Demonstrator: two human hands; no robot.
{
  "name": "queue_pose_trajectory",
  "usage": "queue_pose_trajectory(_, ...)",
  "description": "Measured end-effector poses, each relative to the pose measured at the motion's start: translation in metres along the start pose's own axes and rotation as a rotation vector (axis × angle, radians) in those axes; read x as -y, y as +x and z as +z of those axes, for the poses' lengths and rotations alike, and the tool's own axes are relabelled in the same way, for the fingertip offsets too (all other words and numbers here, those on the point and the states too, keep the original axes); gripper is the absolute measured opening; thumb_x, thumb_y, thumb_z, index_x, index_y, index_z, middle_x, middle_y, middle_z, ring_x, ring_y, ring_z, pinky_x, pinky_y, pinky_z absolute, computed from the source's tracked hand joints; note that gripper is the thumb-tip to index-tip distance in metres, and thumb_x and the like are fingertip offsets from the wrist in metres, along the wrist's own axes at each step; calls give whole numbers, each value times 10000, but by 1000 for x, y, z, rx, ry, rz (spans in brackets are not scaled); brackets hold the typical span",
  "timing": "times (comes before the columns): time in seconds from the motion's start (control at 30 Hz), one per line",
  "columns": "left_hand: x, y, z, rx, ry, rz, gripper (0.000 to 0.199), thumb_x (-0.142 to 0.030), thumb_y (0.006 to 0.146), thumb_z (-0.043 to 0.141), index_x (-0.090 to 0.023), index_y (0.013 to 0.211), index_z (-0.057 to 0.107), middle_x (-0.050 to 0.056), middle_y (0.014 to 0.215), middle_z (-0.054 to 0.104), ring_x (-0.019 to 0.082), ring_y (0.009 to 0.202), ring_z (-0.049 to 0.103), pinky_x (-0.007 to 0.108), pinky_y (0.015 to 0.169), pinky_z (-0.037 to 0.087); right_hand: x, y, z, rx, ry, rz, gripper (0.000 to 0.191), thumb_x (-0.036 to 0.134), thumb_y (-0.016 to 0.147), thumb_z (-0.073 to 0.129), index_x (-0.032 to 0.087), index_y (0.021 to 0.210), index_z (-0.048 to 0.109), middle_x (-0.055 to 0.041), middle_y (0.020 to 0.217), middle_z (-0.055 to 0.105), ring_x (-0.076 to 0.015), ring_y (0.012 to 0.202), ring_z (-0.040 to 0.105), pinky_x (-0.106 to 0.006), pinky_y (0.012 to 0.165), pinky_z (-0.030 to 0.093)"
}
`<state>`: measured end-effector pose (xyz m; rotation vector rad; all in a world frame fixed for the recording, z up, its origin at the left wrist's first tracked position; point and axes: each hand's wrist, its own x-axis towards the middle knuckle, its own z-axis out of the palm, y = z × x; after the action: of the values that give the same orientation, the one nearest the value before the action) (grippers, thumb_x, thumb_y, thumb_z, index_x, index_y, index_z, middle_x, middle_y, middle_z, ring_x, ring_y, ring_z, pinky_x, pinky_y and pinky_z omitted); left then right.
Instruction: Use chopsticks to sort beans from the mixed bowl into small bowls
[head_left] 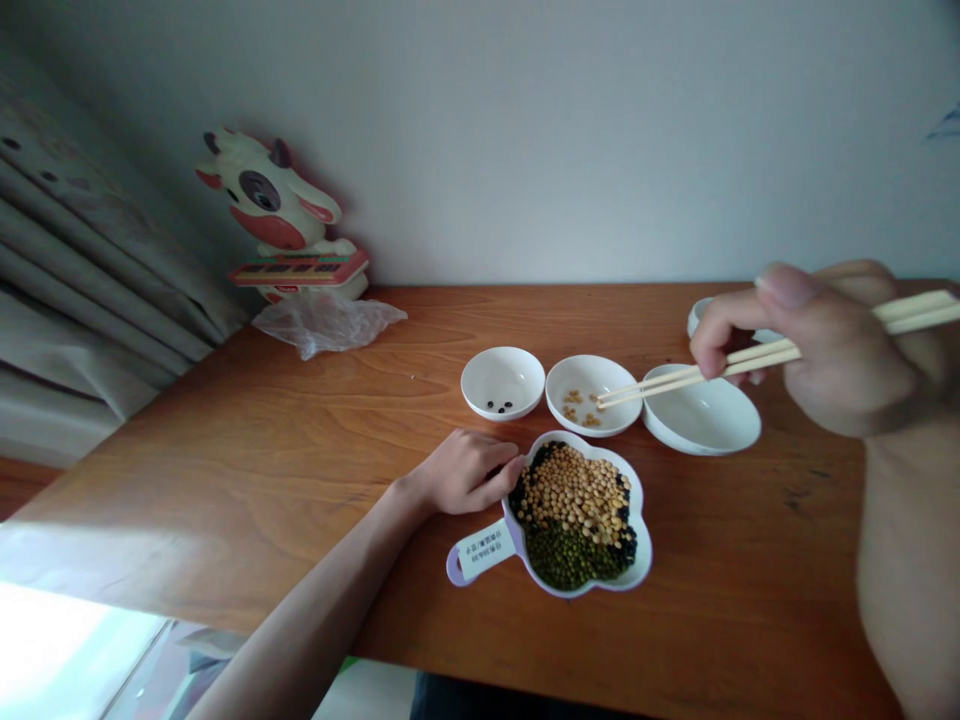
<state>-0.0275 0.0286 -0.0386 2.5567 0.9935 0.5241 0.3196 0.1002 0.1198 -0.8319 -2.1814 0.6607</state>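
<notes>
Wooden chopsticks (761, 354) are gripped in my right hand (840, 345), raised at the right. Their tips are over the middle white bowl (566, 380), which holds several yellow soybeans (574, 398); whether a bean is between the tips, I cannot tell. My left hand (466, 472) rests on the table with its fingers curled, thumb and forefinger at the rim of a purple-edged, flower-shaped dish (643, 565). Soybeans (574, 485), green mung beans (566, 560) and black beans (628, 550) fill this dish. A label covers its handle (484, 550).
The left white bowl (499, 375) contains a few black beans (500, 407). Beside the middle bowl stands a third white bowl (701, 425); another white container (697, 315) is partly behind my right hand. A cow toy keyboard (300, 270) and crumpled plastic bag (330, 325) are at the back left.
</notes>
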Motion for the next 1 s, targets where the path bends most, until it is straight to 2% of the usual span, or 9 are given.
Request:
queue_pose_trajectory(0.37,0,-1,2,-10,-12,0,463,-375,1179,329,-215,789,520,29,719,635,160,631,586,306,629,442,7,0,2,-8,-22,0,714,646,1131,383,232,674,742,-34,643,682,-197,621,600,-404,599,338)
queue_pose_trajectory(0.6,2,0,4,-12,-57,19,448,-355,1177,345,-219,779,499,25,707,618,163,639,582,318,625,429,5,-4,18,142,127,-56,609,485,1169,340,238,754,712,-20,656,663,-173,574,574,-376,560,389)
queue_pose_trajectory(0.73,3,-1,6,-8,-74,12,452,-362,1178,340,-220,778,496,22,697,603,164,633,576,322,622,415,6,-2,25,246,123,-76,518,490,1171,373,247,860,708,-25,742,705,-185,633,607,-365,600,428)
queue_pose_trajectory(0.83,3,-2,6,-10,-89,9,441,-361,1177,349,-221,779,478,16,694,590,163,628,562,326,627,401,10,2,29,266,122,-68,427,469,1157,474,256,878,717,-13,742,713,-182,625,607,-361,616,434)
queue_pose_trajectory(1.0,2,-1,4,-8,-94,-5,433,-360,1174,360,-219,780,470,19,709,601,164,640,563,327,642,398,15,7,36,313,123,-40,468,486,1157,489,246,828,721,-20,721,709,-183,606,604,-368,610,427)
